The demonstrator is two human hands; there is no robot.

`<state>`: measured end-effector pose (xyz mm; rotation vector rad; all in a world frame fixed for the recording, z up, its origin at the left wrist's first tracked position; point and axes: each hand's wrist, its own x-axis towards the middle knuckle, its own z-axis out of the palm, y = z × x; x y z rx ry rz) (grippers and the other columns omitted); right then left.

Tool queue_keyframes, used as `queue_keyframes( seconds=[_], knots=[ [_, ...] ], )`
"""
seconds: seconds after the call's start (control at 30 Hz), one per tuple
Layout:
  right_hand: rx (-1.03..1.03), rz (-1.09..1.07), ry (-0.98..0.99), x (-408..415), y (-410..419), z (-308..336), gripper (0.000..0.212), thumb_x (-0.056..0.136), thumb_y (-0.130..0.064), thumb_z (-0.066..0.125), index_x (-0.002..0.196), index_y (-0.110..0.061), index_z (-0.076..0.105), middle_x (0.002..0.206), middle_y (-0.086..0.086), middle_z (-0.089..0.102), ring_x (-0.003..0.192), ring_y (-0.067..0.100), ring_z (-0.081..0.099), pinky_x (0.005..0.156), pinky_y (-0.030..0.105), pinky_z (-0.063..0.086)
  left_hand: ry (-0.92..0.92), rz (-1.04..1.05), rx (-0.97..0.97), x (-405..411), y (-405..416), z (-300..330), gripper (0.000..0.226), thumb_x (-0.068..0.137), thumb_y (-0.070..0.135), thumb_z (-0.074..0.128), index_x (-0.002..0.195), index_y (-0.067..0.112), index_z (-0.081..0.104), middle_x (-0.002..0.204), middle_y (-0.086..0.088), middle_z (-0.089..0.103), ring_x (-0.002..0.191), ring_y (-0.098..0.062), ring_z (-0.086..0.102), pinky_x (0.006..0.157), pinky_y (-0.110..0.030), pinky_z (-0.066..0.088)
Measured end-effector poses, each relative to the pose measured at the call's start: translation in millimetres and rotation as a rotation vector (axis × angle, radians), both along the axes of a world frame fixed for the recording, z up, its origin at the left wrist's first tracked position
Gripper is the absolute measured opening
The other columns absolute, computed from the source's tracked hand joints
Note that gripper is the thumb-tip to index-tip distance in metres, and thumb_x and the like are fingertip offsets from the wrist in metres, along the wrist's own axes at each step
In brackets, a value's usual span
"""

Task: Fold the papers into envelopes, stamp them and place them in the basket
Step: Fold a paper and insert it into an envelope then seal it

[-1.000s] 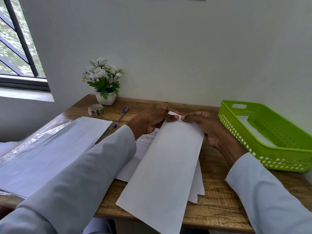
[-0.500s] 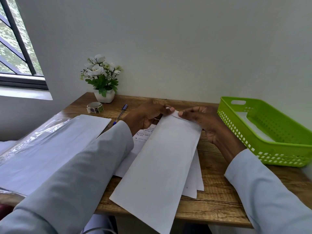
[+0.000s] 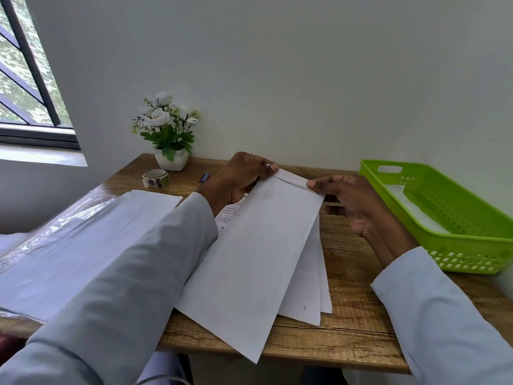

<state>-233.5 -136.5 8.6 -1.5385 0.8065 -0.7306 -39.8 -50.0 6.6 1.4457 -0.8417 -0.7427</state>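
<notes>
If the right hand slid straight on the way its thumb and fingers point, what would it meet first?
The right hand points leftward along the folded paper's far edge, so it would probably meet the left hand pinching the opposite corner. Only paper lies between them; depth looks similar, though one view cannot confirm it.

Wooden surface (image 3: pixel 358 326), grain running left to right, set against pale wall (image 3: pixel 305 79). Far left on surface: white pot with white flowers and green leaves (image 3: pixel 166 132). Blue pen (image 3: pixel 204 179) just right of pot, mostly hidden. Clear plastic wrap (image 3: pixel 52 226) at left edge. Window with dark bars (image 3: pixel 25 68) at far left, foliage outside, white sill (image 3: pixel 41 157) below.
</notes>
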Motion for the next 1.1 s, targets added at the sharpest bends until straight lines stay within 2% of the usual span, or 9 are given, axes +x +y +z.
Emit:
queue_keyframes(
  seconds=[0.23,0.4,0.6,0.67,0.77,0.83,0.9,1.0,1.1],
  knots=[
    [0.004,-0.007,-0.038,-4.0,3.2,1.1,0.009,0.078,-0.015,0.08,0.084,-0.011,0.074,0.068,-0.005,0.072,0.059,0.005,0.063,0.052,0.022,0.047,-0.01,0.0,-0.007,5.8,4.2,1.4,0.015,0.089,0.009,0.067,0.076,0.011,0.075,0.092,-0.018,0.065,0.086,-0.027,0.059,0.09,-0.048,0.047],
    [0.079,0.056,-0.146,1.0,9.9,-6.9,0.018,0.084,-0.022,0.076,0.099,-0.011,0.073,0.084,-0.003,0.076,0.072,0.01,0.069,0.057,0.024,0.055,0.053,0.043,-0.139,1.5,5.1,4.6,0.011,0.091,0.008,0.065,0.085,0.007,0.074,0.084,-0.012,0.068,0.082,-0.025,0.062,0.089,-0.043,0.051],
    [-0.036,-0.125,-0.396,10.4,8.7,17.7,0.006,0.081,-0.011,0.078,0.078,-0.013,0.073,0.074,0.002,0.072,0.061,0.012,0.062,0.06,0.024,0.051,0.11,0.068,-0.216,-2.2,13.0,16.1,0.01,0.085,0.009,0.073,0.094,0.006,0.073,0.087,-0.008,0.071,0.075,-0.02,0.068,0.066,-0.033,0.06],
    [-0.234,-0.193,-0.462,8.4,1.1,39.1,0.01,0.079,-0.011,0.08,0.073,-0.016,0.073,0.072,-0.001,0.068,0.063,0.01,0.056,0.061,0.025,0.049,0.122,0.154,-0.266,0.2,17.1,22.1,0.007,0.083,0.006,0.073,0.09,0.008,0.074,0.088,-0.007,0.072,0.081,-0.019,0.068,0.073,-0.035,0.061],
    [-0.769,-0.287,-0.432,2.2,-4.3,78.3,0.001,0.082,-0.023,0.077,0.083,-0.023,0.077,0.071,-0.013,0.068,0.066,0.002,0.054,0.064,0.026,0.046,0.17,0.237,-0.337,8.9,22.1,28.1,0.008,0.084,0.01,0.073,0.092,0.009,0.073,0.084,-0.005,0.07,0.079,-0.017,0.065,0.07,-0.028,0.06],
    [-1.146,-0.334,-0.391,1.4,2.5,100.1,0.012,0.087,-0.024,0.072,0.093,-0.016,0.078,0.079,-0.004,0.072,0.071,0.004,0.061,0.068,0.023,0.049,0.245,0.183,-0.363,15.1,26.9,29.3,0.011,0.087,0.017,0.071,0.094,0.008,0.071,0.082,-0.005,0.069,0.078,-0.018,0.066,0.068,-0.029,0.059],
    [-1.443,-0.29,-0.372,6.2,19.7,107.2,0.014,0.09,-0.018,0.067,0.092,-0.01,0.079,0.082,0.009,0.073,0.073,0.018,0.066,0.068,0.032,0.053,0.269,0.095,-0.318,19.7,30.6,28.3,0.029,0.091,0.035,0.064,0.097,0.007,0.069,0.084,-0.005,0.071,0.076,-0.016,0.069,0.063,-0.029,0.058],
    [-1.847,-0.161,-0.152,24.8,51.9,83.1,0.011,0.092,-0.014,0.065,0.091,-0.01,0.076,0.082,0.01,0.068,0.071,0.029,0.063,0.056,0.037,0.051,0.319,-0.048,-0.257,24.0,36.5,25.2,0.061,0.093,0.061,0.045,0.099,0.005,0.067,0.086,-0.007,0.073,0.073,-0.015,0.071,0.058,-0.027,0.058],
    [-2.074,0.012,0.06,42.7,71.3,35.6,0.015,0.083,-0.006,0.068,0.098,-0.004,0.073,0.087,0.011,0.067,0.071,0.028,0.062,0.048,0.033,0.047,0.371,-0.191,-0.206,33.0,44.6,21.6,0.067,0.09,0.064,0.047,0.101,0.001,0.066,0.091,-0.014,0.069,0.078,-0.025,0.068,0.067,-0.032,0.059]
  ],
)
